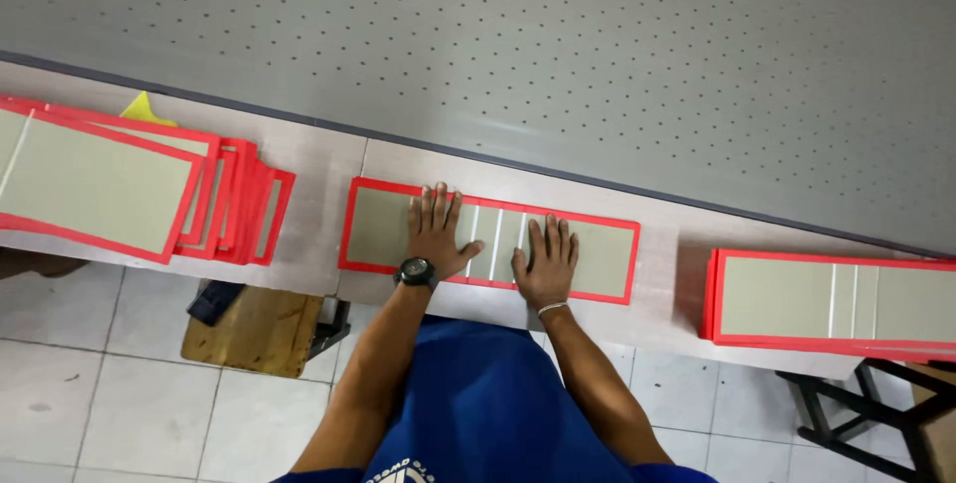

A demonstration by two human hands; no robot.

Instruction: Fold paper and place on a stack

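Hands rest flat on a red-bordered grey board [588, 249] that lies lengthwise on the narrow wooden bench strip [319, 159]. The left hand [435, 229], with a dark watch at the wrist, presses palm-down on the board's left half, fingers spread and extended toward the far edge; nothing is gripped. The right hand [547, 264], with a thin band at the wrist, lies palm-down just right of the board's centre, fingers together and straight, likewise gripping nothing. Between the two hands, pale vertical score lines cross the board. The board's far long edge runs near the dark lip of the large perforated grey table [597, 45], which fills the upper part of the view; its near long edge lies close to the bench strip's front edge. To the left, well apart from the board, a fanned stack of similar red-bordered boards [100, 184] overlaps step-wise, with a yellow scrap [146, 108] showing behind it. To the right, a squared stack of the same boards [827, 302] sits near the bench's front edge, separated from the central board by bare bench surface. Bare bench also separates the central board from the left stack. Below the bench are white floor tiles [100, 393] and a low wooden stool [254, 329].
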